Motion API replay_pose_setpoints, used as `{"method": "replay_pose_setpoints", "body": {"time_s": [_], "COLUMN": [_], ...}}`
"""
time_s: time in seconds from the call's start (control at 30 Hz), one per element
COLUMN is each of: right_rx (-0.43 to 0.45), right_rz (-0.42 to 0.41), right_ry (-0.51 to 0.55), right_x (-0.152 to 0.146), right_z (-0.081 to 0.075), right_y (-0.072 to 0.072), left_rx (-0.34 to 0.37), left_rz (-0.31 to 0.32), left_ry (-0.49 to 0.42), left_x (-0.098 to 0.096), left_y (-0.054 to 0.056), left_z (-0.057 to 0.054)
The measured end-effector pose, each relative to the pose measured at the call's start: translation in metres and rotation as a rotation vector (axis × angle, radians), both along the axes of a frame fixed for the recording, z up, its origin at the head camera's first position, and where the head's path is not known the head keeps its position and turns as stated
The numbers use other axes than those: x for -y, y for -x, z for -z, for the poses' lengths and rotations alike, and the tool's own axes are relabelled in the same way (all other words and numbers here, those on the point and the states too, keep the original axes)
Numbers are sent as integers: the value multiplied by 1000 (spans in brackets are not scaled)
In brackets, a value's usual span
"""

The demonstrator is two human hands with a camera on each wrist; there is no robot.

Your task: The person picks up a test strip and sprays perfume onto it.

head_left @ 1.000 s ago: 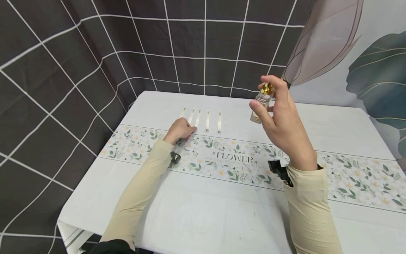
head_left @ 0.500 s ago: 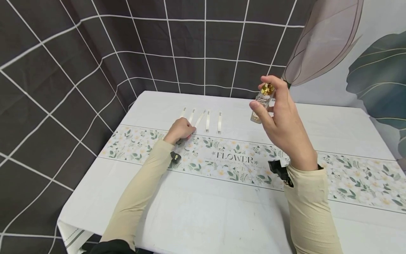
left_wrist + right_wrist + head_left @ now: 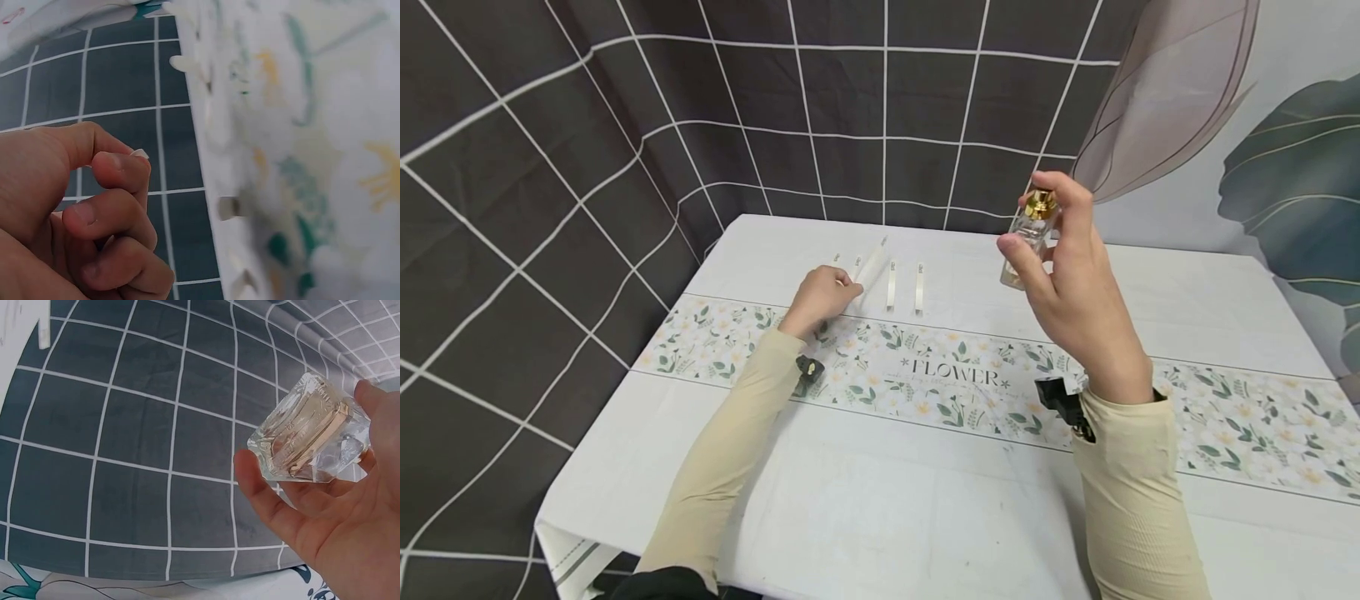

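Observation:
My left hand (image 3: 820, 298) pinches a white perfume test strip (image 3: 872, 263), tilted up and slightly blurred, above the others on the table. In the left wrist view only the small white end of the strip (image 3: 140, 153) shows at the fingertips; the other fingers are curled in. My right hand (image 3: 1078, 292) holds a clear glass perfume bottle (image 3: 1028, 236) with a gold spray top up over the table, forefinger on the top and thumb along the side. Pale liquid shows inside the bottle (image 3: 306, 434) in the right wrist view.
Two test strips lie side by side on the right, one (image 3: 891, 286) and another (image 3: 920, 288); more lie by the left hand, partly hidden. A floral runner printed FLOWER (image 3: 955, 372) crosses the white table (image 3: 880, 492). Dark grid cloth (image 3: 850, 92) hangs behind.
The left hand has lifted the middle test strip, which first swung aside and now stands tilted higher; the hand has shifted slightly up and left. The right hand and bottle have moved slightly right.

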State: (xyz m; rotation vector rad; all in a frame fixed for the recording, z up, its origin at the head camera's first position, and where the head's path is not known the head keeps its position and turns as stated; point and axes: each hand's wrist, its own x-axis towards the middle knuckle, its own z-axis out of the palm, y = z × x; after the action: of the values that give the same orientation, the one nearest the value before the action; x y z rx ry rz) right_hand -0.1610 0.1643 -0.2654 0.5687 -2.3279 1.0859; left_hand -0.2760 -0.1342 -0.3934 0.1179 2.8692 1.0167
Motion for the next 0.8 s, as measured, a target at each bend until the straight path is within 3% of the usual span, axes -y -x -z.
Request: {"method": "replay_pose_setpoints", "body": {"time_s": [0.37, 0.8], "right_rx": [-7, -183], "right_rz": [18, 30], "right_ry": [54, 109], "right_x": [-1, 3], "right_z": [-1, 0], "right_y": [-1, 2], "left_rx": [-181, -406], "left_rz": [6, 27], "left_ry": [-101, -112], "left_x": [-5, -12], "left_y": [-13, -43], "left_z": [-30, -68]}}
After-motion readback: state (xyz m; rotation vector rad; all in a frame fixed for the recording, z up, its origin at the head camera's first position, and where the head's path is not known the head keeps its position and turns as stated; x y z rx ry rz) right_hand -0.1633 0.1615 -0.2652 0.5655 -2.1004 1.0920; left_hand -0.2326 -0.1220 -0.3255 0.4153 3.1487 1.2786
